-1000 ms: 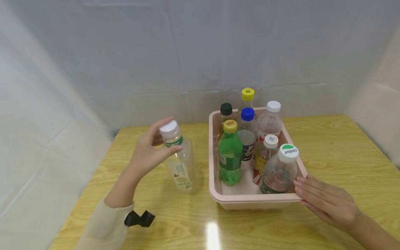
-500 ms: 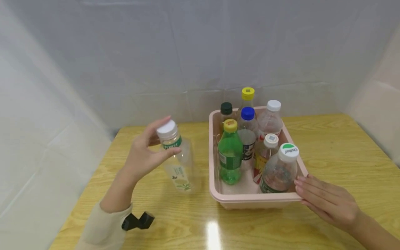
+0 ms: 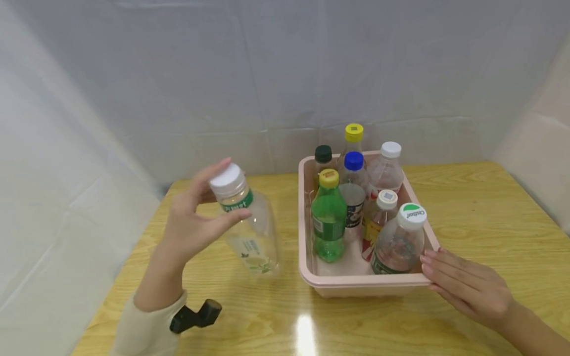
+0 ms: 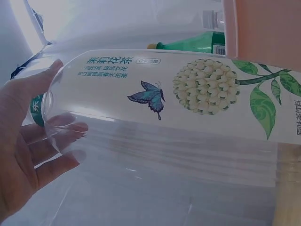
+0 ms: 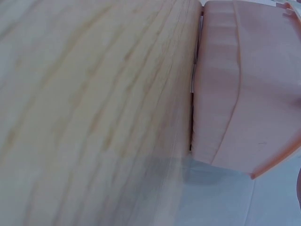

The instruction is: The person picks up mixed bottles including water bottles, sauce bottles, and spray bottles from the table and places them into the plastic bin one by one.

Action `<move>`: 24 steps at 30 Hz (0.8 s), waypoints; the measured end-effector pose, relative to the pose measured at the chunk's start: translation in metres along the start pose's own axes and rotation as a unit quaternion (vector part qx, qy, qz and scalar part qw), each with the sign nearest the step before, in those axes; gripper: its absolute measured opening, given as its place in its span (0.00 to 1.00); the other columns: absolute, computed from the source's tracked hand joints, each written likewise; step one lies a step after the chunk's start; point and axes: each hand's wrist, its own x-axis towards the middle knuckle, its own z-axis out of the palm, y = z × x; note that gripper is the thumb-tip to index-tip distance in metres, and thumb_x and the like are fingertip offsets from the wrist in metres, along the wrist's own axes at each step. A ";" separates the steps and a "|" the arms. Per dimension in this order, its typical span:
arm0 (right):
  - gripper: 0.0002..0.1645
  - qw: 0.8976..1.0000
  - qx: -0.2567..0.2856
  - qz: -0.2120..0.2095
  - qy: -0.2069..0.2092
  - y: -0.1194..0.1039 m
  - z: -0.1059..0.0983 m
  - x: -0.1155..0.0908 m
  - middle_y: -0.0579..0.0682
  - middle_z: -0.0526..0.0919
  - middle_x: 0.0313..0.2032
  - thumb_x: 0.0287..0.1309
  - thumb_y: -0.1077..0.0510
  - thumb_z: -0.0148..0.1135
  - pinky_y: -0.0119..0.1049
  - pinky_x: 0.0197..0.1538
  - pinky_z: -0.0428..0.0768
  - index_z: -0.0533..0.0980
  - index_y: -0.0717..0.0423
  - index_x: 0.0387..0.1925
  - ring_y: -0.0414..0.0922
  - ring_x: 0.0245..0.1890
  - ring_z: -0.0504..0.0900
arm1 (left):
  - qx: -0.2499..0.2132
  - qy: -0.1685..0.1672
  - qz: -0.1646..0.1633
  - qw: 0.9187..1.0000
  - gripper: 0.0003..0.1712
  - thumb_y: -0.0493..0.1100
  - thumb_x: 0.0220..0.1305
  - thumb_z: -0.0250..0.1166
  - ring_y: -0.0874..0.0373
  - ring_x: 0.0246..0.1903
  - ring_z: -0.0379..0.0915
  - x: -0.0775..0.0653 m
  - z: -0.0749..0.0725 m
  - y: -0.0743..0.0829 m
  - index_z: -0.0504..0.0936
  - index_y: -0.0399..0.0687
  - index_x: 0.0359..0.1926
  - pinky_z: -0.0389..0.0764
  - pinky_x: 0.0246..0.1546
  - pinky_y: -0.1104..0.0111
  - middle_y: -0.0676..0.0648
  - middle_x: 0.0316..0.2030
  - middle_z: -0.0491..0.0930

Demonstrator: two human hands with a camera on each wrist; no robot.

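My left hand (image 3: 191,222) grips a clear plastic bottle (image 3: 256,232) near its neck, thumb and fingers around the green band under the white cap (image 3: 228,181). The bottle leans, its cap toward the left and its base toward the bin. Its label (image 4: 197,89) shows a butterfly and a white flower cluster in the left wrist view. My right hand (image 3: 472,287) rests with fairly straight fingers on the near right corner of a pink plastic bin (image 3: 369,282). Several bottles stand in the bin, among them a green bottle (image 3: 328,222) and a clear one with a white-and-green cap (image 3: 411,216).
The bin sits on a wood-grain table (image 3: 481,212), right of the held bottle. Bottles with a blue cap (image 3: 354,161) and a yellow cap (image 3: 354,132) rise above its rim toward the back. A pale sheet (image 3: 276,74) hangs behind the table.
My left hand has moved left and toward me with the bottle, which now tilts more, its cap farther left. My right hand stays at the bin's corner.
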 end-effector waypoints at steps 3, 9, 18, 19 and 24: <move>0.13 1.000 0.003 -0.001 0.002 0.000 0.000 0.000 0.65 0.84 0.39 0.61 0.62 0.60 0.37 0.58 0.77 0.82 0.71 0.39 0.53 0.48 0.83 | -0.008 0.011 0.023 1.000 0.42 0.58 0.55 0.67 0.61 0.42 0.77 0.006 -0.002 0.002 0.69 0.27 0.58 0.81 0.38 0.78 0.33 0.43 0.80; 0.13 1.000 0.003 -0.005 0.007 0.000 0.001 0.000 0.65 0.84 0.39 0.61 0.63 0.60 0.37 0.57 0.77 0.82 0.72 0.38 0.53 0.48 0.83 | -0.026 0.033 0.052 0.998 0.41 0.54 0.54 0.69 0.62 0.42 0.79 0.014 -0.006 0.007 0.68 0.25 0.56 0.81 0.36 0.78 0.33 0.42 0.82; 0.13 1.000 0.005 -0.003 0.010 0.000 0.001 0.000 0.65 0.84 0.39 0.61 0.63 0.60 0.37 0.57 0.78 0.82 0.72 0.38 0.53 0.48 0.83 | -0.059 0.100 0.081 0.990 0.42 0.51 0.49 0.73 0.58 0.43 0.80 0.020 -0.010 0.014 0.68 0.22 0.53 0.81 0.36 0.79 0.33 0.41 0.82; 0.13 1.000 0.006 -0.003 0.011 0.000 0.001 0.000 0.65 0.84 0.39 0.61 0.63 0.60 0.37 0.57 0.78 0.82 0.72 0.38 0.53 0.47 0.83 | -0.068 0.111 0.086 0.988 0.42 0.50 0.48 0.74 0.58 0.43 0.80 0.021 -0.010 0.015 0.68 0.22 0.53 0.81 0.36 0.79 0.35 0.41 0.82; 0.12 1.000 0.007 -0.006 0.015 0.001 0.002 0.001 0.65 0.84 0.39 0.61 0.63 0.60 0.38 0.57 0.78 0.82 0.72 0.38 0.53 0.47 0.83 | -0.139 0.157 0.112 0.971 0.39 0.43 0.43 0.77 0.52 0.44 0.81 0.024 -0.012 0.020 0.70 0.21 0.50 0.82 0.38 0.77 0.37 0.41 0.81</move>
